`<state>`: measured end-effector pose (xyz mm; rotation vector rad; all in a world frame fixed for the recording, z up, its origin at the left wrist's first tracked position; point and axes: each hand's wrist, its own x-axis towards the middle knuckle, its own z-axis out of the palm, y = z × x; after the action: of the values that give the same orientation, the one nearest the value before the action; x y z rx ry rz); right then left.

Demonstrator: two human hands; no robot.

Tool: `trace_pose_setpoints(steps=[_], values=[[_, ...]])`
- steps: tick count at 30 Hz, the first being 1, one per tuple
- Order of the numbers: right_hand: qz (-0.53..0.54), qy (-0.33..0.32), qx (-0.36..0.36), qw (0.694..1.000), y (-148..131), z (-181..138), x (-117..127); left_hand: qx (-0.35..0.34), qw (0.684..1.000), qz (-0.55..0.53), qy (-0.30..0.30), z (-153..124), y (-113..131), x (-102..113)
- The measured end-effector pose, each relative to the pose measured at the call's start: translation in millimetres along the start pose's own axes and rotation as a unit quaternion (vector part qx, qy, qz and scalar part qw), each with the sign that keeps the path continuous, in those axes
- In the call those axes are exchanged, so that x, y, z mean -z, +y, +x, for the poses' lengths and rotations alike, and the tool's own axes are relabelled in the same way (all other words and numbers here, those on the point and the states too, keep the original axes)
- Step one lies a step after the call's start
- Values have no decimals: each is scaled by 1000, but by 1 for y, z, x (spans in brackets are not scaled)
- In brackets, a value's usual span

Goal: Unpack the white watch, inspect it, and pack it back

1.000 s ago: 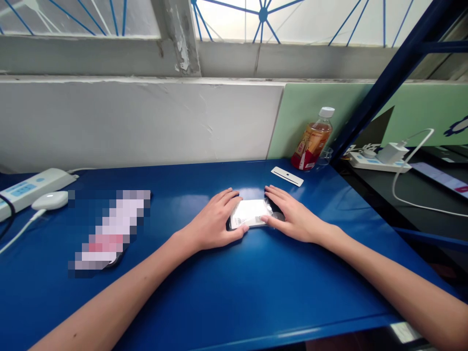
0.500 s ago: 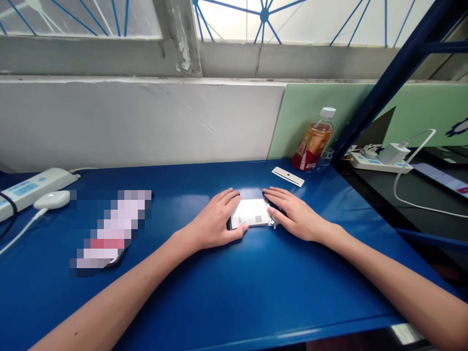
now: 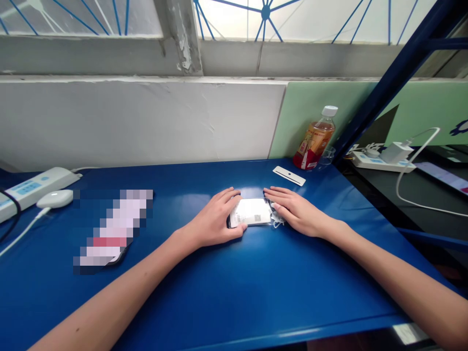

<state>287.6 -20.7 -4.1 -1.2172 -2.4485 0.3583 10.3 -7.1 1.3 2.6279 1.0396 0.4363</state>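
A flat white packet [image 3: 251,211] in clear plastic wrap lies on the blue table in front of me, with a small printed square on its top. My left hand [image 3: 218,217] grips its left end, thumb along the near edge and fingers over the far side. At the right end, my right hand [image 3: 297,210] holds it between thumb and fingers. Crumpled clear wrap [image 3: 277,219] sticks out below the right thumb. What lies under the right fingers is hidden.
On the left lie a blurred-out phone [image 3: 117,229], a white charger [image 3: 55,199] and a power strip [image 3: 40,187]. A white card strip [image 3: 289,176] and a drink bottle [image 3: 315,139] stand toward the back right, beside a blue metal frame [image 3: 387,78].
My right thumb has shifted slightly up and right, and more of the crumpled wrap shows at the packet's right end. The left hand keeps its place.
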Motion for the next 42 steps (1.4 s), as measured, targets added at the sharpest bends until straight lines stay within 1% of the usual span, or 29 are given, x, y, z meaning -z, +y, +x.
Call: trace_pose_setpoints(steps=[4, 9, 12, 15, 21, 28, 32, 37, 40, 42], values=[[3, 23, -6, 1000, 3, -2, 4, 2, 1000, 7, 9, 1, 2, 1], [-5, 46, 28, 999, 6, -1, 8, 8, 999, 34, 9, 1, 5, 1], [-2, 63, 35, 997, 9, -1, 9, 10, 999, 43, 4, 0, 3, 1], [15, 62, 31, 997, 9, -1, 7, 7, 999, 43, -1, -1, 2, 0], [34, 34, 15, 999, 4, 0, 2, 12, 999, 31, 10, 0, 2, -1], [73, 64, 5, 995, 4, 2, -4, 0, 1000, 9, 18, 1, 0, -1], [71, 61, 25, 995, 4, 2, -5, 1, 1000, 4, 19, 1, -1, -1], [43, 58, 67, 995, 6, 2, 7, 9, 1000, 12, 15, 2, 1, 0], [3, 57, 81, 995, 13, 1, 19, 1, 1000, 12, 20, 3, 2, 1], [-12, 42, 89, 995, 18, 1, 27, -1, 1000, 9, 25, 3, 2, 2]])
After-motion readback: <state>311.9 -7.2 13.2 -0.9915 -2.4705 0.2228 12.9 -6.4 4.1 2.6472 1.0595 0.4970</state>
